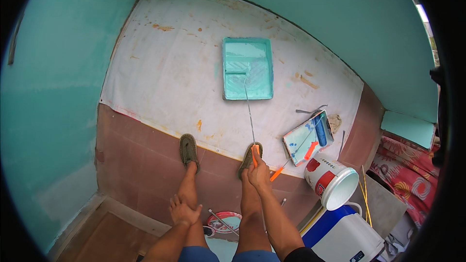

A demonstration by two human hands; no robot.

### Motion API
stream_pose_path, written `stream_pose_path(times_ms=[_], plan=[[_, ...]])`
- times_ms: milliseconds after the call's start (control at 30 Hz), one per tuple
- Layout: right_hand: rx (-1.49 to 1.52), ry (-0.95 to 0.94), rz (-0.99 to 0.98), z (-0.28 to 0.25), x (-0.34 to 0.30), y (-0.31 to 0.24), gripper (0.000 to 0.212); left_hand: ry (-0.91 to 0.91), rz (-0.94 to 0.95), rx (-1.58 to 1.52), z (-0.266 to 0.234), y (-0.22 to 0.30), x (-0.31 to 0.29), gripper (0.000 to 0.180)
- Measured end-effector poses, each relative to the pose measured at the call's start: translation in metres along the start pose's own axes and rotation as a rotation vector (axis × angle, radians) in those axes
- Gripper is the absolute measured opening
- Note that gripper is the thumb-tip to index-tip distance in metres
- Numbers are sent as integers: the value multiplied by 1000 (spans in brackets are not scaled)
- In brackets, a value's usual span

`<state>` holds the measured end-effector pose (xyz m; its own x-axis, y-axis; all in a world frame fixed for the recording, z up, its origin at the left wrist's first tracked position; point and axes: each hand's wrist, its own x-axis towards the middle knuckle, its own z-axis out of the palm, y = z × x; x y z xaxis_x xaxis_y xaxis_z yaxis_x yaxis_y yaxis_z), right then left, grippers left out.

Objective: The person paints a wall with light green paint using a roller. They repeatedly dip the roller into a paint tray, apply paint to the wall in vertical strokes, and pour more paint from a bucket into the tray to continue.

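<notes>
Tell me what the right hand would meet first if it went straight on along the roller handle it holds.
The right hand would most likely meet the paint tray first, at its near edge. The right shoe shows behind the orange handle but seems to sit lower; depth is unclear.

big tray (263,87): on sheet (165,77), top middle | roller (236,72): in big tray | small tray (294,143): on sheet, right | bucket (321,175): lower right

Teal walls (335,24) meet in a corner; a stained white sheet (160,73) covers part of the reddish-brown tiled floor (141,136). Bright light (423,13) shows at upper right.
</notes>
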<state>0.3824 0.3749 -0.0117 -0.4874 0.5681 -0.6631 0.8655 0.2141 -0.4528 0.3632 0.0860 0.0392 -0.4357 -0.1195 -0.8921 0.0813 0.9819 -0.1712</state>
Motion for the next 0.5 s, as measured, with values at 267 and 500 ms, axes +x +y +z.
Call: stream_pose_path(times_ms=[267, 500], plan=[[-48, 24, 47, 14, 51, -23, 67, 34, 23, 26, 5, -8, 1, 96], [-14, 1, 51, 8, -1, -4, 64, 48, 25, -25, -2, -2, 1, 94]])
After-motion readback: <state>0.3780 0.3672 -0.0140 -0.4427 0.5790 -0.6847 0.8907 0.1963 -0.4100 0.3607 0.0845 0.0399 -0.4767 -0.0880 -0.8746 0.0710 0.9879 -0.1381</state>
